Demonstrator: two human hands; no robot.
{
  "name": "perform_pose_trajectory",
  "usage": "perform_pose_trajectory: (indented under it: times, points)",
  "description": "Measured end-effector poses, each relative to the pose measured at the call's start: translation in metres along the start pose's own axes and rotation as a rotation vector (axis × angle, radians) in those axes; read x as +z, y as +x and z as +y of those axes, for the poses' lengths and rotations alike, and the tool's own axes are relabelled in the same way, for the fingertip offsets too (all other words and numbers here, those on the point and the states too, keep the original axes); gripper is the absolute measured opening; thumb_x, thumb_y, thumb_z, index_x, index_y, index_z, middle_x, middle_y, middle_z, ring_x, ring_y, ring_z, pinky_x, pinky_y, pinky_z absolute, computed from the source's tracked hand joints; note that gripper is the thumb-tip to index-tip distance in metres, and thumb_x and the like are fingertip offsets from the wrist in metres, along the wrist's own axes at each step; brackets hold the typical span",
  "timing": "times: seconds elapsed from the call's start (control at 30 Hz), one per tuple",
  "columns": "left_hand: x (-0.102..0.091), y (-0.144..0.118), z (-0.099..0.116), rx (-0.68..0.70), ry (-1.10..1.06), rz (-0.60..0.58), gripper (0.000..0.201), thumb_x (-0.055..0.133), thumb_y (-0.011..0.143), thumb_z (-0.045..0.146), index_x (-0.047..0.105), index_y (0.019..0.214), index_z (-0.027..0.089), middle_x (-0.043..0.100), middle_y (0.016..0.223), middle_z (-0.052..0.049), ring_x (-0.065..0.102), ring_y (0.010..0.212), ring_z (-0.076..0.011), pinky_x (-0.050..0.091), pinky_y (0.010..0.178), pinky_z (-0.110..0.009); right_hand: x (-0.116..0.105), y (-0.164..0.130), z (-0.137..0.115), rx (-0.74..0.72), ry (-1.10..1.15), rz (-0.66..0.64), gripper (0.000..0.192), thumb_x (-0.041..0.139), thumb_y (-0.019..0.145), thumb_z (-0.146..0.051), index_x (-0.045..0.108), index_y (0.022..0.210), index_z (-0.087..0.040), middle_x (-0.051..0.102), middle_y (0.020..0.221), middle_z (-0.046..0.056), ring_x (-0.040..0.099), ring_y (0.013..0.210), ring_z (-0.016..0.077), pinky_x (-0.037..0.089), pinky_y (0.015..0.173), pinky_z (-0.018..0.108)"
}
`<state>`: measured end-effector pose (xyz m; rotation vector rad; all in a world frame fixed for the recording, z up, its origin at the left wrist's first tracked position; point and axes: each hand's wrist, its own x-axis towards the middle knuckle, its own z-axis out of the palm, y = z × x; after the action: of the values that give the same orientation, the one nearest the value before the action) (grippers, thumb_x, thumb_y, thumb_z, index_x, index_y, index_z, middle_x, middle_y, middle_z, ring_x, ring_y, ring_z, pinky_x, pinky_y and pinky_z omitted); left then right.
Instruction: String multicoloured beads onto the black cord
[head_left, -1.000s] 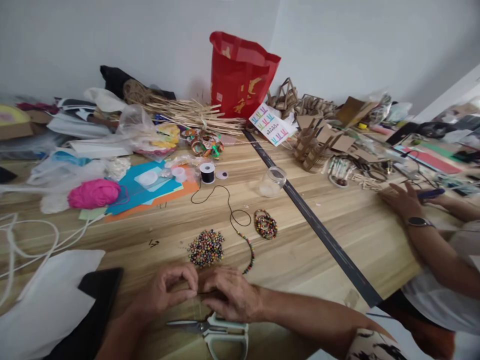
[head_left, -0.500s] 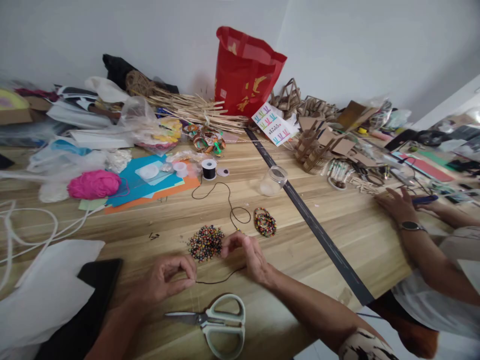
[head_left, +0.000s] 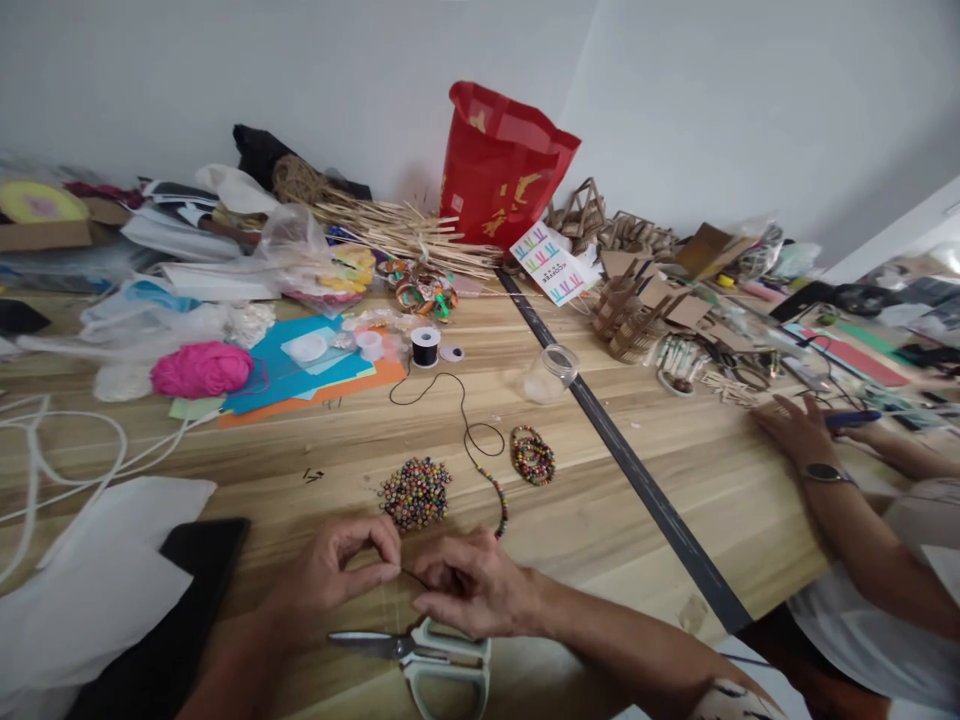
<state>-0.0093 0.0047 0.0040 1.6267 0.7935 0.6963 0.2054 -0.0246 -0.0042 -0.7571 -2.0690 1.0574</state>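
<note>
Table (head_left: 615, 540): pale wood, cluttered toward the wall
Scissors (head_left: 405, 646): lying just nearer than the right hand
Left hand (head_left: 334, 568): thumb and forefinger pinching black cord (head_left: 415, 578)
Right hand (head_left: 476, 585): fingers closed on that cord
Loose beads (head_left: 415, 494): heaped beyond both hands
Beaded stretch (head_left: 501, 500): just beyond the right hand
Spool (head_left: 425, 347): upright, farther back

Loose beads (head_left: 415, 494) on table (head_left: 615, 520), left of bead strand (head_left: 502, 500); bracelets (head_left: 533, 457) right of strand. Spool (head_left: 424, 350) behind, jar (head_left: 551, 378) to its right. Scissors (head_left: 448, 660) near side, partly under right hand (head_left: 484, 585).
</note>
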Motion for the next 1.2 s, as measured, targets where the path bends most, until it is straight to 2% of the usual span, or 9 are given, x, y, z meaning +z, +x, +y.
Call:
perform_pose_trajectory:
  times: [0.13,0.23,0.3,0.47,0.57,0.7,0.83,1.0,1.2]
  points:
    - [-0.001,0.001,-0.002,0.024,0.024,0.006,0.017,0.061,0.077,0.027,0.058,0.065,0.016,0.060,0.066,-0.001,0.055,0.065,-0.0146,0.043,0.062,-0.024,-0.024,0.006,-0.002,0.100,-0.063,-0.061,0.031,0.046,0.092,-0.041,0.060,0.090,-0.013,0.050,0.059,-0.003,0.043,0.049,0.0075,0.033,0.046,0.018]
    - [-0.001,0.002,-0.003,-0.006,0.061,-0.003,0.018,0.061,0.077,0.030,0.059,0.065,0.016,0.062,0.066,-0.001,0.056,0.065,-0.0154,0.044,0.062,-0.024,-0.044,0.011,-0.004,0.152,-0.025,-0.099,0.049,0.028,0.097,-0.047,0.061,0.089,-0.012,0.051,0.059,-0.001,0.049,0.054,0.0096,0.038,0.053,0.019]
    - [-0.001,0.002,-0.003,-0.020,0.078,-0.008,0.018,0.061,0.076,0.031,0.059,0.065,0.017,0.062,0.066,-0.001,0.056,0.065,-0.0156,0.044,0.062,-0.025,-0.049,0.012,-0.006,0.151,-0.017,-0.089,0.054,0.025,0.096,-0.051,0.060,0.092,-0.012,0.056,0.067,0.002,0.052,0.060,0.0112,0.041,0.058,0.021]
    - [0.000,0.002,-0.002,-0.016,0.098,-0.025,0.015,0.060,0.077,0.027,0.059,0.065,0.017,0.062,0.068,-0.001,0.058,0.067,-0.0151,0.045,0.064,-0.024,-0.028,0.007,-0.010,0.102,-0.021,-0.046,0.039,0.047,0.089,-0.050,0.059,0.098,-0.014,0.056,0.071,0.001,0.046,0.054,0.0089,0.038,0.050,0.019]
    - [0.000,0.000,-0.003,-0.031,0.124,-0.041,0.015,0.061,0.078,0.026,0.060,0.065,0.017,0.063,0.069,-0.001,0.058,0.067,-0.0150,0.045,0.065,-0.024,-0.006,0.005,-0.009,0.040,-0.047,-0.027,0.028,0.061,0.082,-0.041,0.057,0.092,-0.015,0.058,0.074,0.002,0.051,0.063,0.0108,0.043,0.057,0.020]
    - [-0.001,-0.003,-0.005,-0.059,0.164,-0.056,0.012,0.061,0.077,0.024,0.061,0.066,0.018,0.065,0.072,-0.001,0.058,0.069,-0.0152,0.045,0.068,-0.024,0.011,0.005,-0.006,0.023,-0.046,0.016,0.006,0.051,0.087,-0.020,0.054,0.085,-0.016,0.053,0.064,-0.002,0.048,0.055,0.0092,0.043,0.053,0.018]
    - [-0.003,-0.005,-0.006,-0.127,0.208,-0.067,0.011,0.061,0.078,0.026,0.061,0.070,0.018,0.063,0.072,0.000,0.058,0.072,-0.0157,0.044,0.070,-0.023,0.013,0.005,-0.004,-0.021,-0.064,0.066,0.006,0.048,0.086,-0.017,0.051,0.081,-0.017,0.052,0.064,-0.001,0.049,0.057,0.0098,0.044,0.055,0.018]
    - [-0.001,-0.005,0.000,-0.229,0.257,-0.111,0.018,0.059,0.080,0.037,0.062,0.078,0.019,0.063,0.074,0.001,0.057,0.071,-0.0163,0.044,0.067,-0.022,0.013,0.006,-0.002,-0.016,-0.108,0.045,0.006,0.045,0.087,-0.018,0.048,0.082,-0.018,0.053,0.066,0.000,0.050,0.060,0.0105,0.045,0.057,0.019]
    - [0.009,-0.001,0.001,-0.245,0.362,-0.180,0.027,0.055,0.081,0.042,0.058,0.069,0.018,0.057,0.066,0.003,0.053,0.067,-0.0153,0.040,0.061,-0.020,0.016,0.004,0.001,0.010,-0.088,0.073,0.007,0.047,0.087,-0.019,0.049,0.081,-0.018,0.052,0.067,0.000,0.048,0.059,0.0100,0.043,0.056,0.019]
